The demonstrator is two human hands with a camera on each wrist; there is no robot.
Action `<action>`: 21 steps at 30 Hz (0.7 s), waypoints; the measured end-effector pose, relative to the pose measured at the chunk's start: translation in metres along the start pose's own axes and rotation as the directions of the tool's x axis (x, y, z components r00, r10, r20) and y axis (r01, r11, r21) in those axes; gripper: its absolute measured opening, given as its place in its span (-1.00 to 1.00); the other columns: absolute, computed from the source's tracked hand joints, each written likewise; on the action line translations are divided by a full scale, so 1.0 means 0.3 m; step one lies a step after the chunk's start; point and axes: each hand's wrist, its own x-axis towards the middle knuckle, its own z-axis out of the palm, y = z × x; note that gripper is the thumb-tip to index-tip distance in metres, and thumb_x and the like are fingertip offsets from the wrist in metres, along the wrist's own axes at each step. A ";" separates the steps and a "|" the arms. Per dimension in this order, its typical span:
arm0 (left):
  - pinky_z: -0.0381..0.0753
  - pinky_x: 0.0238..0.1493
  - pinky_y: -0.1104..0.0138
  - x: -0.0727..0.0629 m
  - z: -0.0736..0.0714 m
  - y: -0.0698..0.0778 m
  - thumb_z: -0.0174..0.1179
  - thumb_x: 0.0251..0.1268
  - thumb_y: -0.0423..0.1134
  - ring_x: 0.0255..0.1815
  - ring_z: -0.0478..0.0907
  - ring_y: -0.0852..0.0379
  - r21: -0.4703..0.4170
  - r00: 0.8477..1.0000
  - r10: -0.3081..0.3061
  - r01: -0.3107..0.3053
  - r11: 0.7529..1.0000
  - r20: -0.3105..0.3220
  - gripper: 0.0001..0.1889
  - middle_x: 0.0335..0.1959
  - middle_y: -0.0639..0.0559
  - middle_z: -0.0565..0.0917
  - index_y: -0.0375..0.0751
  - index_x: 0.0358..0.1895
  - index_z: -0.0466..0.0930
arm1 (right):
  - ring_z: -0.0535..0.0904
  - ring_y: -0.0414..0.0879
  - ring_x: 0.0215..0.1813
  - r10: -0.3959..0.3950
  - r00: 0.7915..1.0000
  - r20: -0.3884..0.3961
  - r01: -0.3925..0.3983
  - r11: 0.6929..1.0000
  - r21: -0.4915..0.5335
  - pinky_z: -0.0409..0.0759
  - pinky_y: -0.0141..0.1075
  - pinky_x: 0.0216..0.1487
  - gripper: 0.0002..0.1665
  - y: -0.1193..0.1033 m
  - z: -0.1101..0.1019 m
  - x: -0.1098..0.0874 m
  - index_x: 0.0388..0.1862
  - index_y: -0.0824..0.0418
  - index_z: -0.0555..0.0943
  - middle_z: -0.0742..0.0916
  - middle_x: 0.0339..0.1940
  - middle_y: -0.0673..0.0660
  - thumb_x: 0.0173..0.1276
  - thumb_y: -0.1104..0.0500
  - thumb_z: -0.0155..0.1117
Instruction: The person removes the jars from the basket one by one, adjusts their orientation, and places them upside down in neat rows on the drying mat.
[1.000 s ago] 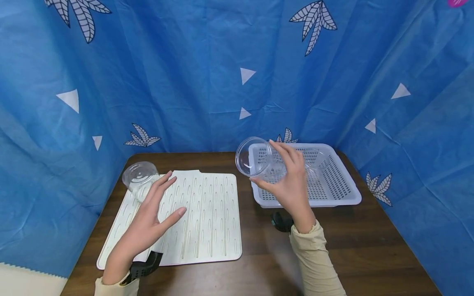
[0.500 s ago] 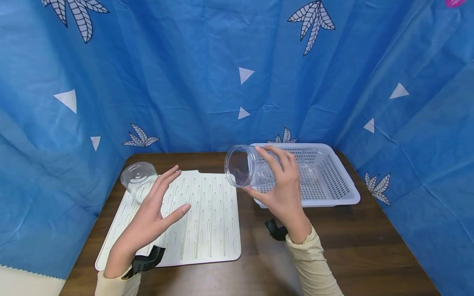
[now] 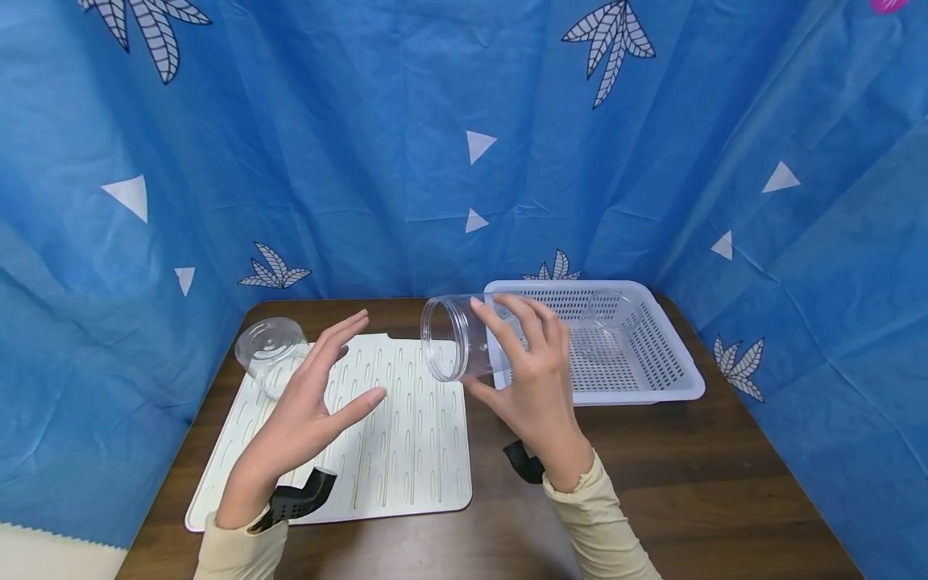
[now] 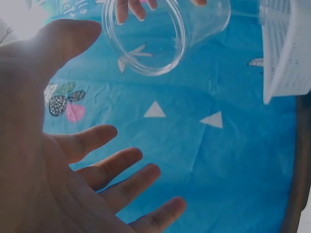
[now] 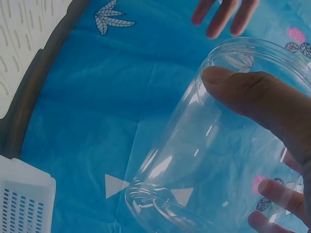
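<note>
My right hand [image 3: 532, 374] grips a clear plastic jar [image 3: 474, 334] round its side, thumb below and fingers above. The jar lies sideways in the air, its ringed mouth pointing left; the right wrist view shows the see-through body [image 5: 184, 141] with nothing visible inside. Over the white ridged mat [image 3: 413, 451] hovers my left hand [image 3: 304, 411], fingers spread and holding nothing. In the left wrist view its fingers [image 4: 121, 165] stand apart from the jar mouth. Another clear jar [image 3: 271, 346] sits at the mat's back left corner, bottom up, partly hidden by the left hand.
A white perforated basket [image 3: 638, 395] stands on the right of the brown wooden table [image 3: 689, 483]. Inside it lies another clear jar [image 3: 612, 318], its outline faint. A blue patterned curtain [image 3: 391, 161] hangs round the back and sides.
My right hand has carried the jar left and slightly down, away from the basket, turning it more sideways. The left hand has moved a little right and up.
</note>
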 end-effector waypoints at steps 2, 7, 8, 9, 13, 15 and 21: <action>0.31 0.57 -0.29 0.006 0.001 0.004 0.53 0.41 -0.15 0.71 0.20 -0.01 -0.004 1.000 0.008 -0.008 1.000 0.005 -0.05 0.74 0.18 0.22 0.25 0.76 0.18 | 0.42 0.31 0.45 -0.012 1.000 0.001 0.012 1.000 -0.001 0.36 0.25 0.32 0.26 -0.009 0.004 -0.001 0.59 0.00 0.56 0.59 0.47 0.22 -0.17 0.06 0.96; 0.28 0.55 -0.34 0.019 0.003 0.014 0.55 0.38 -0.15 0.71 0.20 -0.03 -0.025 1.000 0.025 -0.025 0.999 0.017 -0.02 0.74 0.17 0.21 0.28 0.76 0.17 | 0.42 0.32 0.46 -0.047 0.999 0.004 0.047 0.999 -0.014 0.35 0.25 0.34 0.22 -0.028 0.018 -0.003 0.58 -0.01 0.56 0.60 0.47 0.22 -0.13 0.04 0.94; 0.28 0.55 -0.34 0.022 0.003 0.016 0.56 0.37 -0.15 0.71 0.20 -0.03 -0.030 0.999 0.027 -0.026 0.999 0.020 -0.01 0.74 0.17 0.21 0.29 0.76 0.16 | 0.41 0.31 0.47 -0.053 0.999 0.004 0.053 0.998 -0.016 0.34 0.25 0.35 0.21 -0.033 0.020 -0.004 0.58 -0.01 0.56 0.60 0.47 0.22 -0.13 0.05 0.93; 0.28 0.56 -0.33 0.025 0.003 0.018 0.57 0.35 -0.14 0.71 0.20 -0.03 -0.035 0.999 0.030 -0.029 0.999 0.023 0.01 0.74 0.18 0.21 0.30 0.76 0.16 | 0.41 0.31 0.47 -0.058 0.998 0.006 0.058 0.998 -0.017 0.34 0.25 0.35 0.21 -0.038 0.023 -0.004 0.58 -0.01 0.57 0.60 0.47 0.22 -0.13 0.05 0.93; 0.28 0.55 -0.36 0.036 0.010 0.027 0.60 0.30 -0.10 0.72 0.19 -0.03 -0.045 0.999 0.038 -0.036 0.998 0.036 0.05 0.74 0.20 0.20 0.31 0.77 0.14 | 0.39 0.30 0.50 -0.073 0.997 0.017 0.073 0.997 -0.019 0.34 0.25 0.37 0.21 -0.060 0.030 -0.004 0.57 -0.01 0.57 0.60 0.48 0.22 -0.13 0.04 0.94; 0.28 0.56 -0.34 0.041 0.016 0.031 0.60 0.30 -0.12 0.72 0.19 -0.02 -0.063 0.998 0.050 -0.047 0.997 0.041 0.06 0.75 0.19 0.20 0.29 0.78 0.13 | 0.39 0.29 0.50 -0.080 0.996 0.029 0.080 0.997 -0.021 0.34 0.25 0.36 0.21 -0.073 0.035 -0.005 0.57 -0.01 0.56 0.60 0.48 0.22 -0.13 0.03 0.94; 0.34 0.62 -0.11 0.058 0.039 0.040 0.62 0.28 -0.20 0.71 0.22 0.03 -0.133 0.996 0.083 -0.077 0.988 0.042 0.08 0.72 0.18 0.24 0.20 0.78 0.12 | 0.38 0.26 0.49 -0.096 0.993 0.069 0.099 0.994 -0.036 0.33 0.25 0.40 0.19 -0.107 0.050 -0.007 0.57 -0.03 0.56 0.58 0.49 0.21 -0.10 0.01 0.93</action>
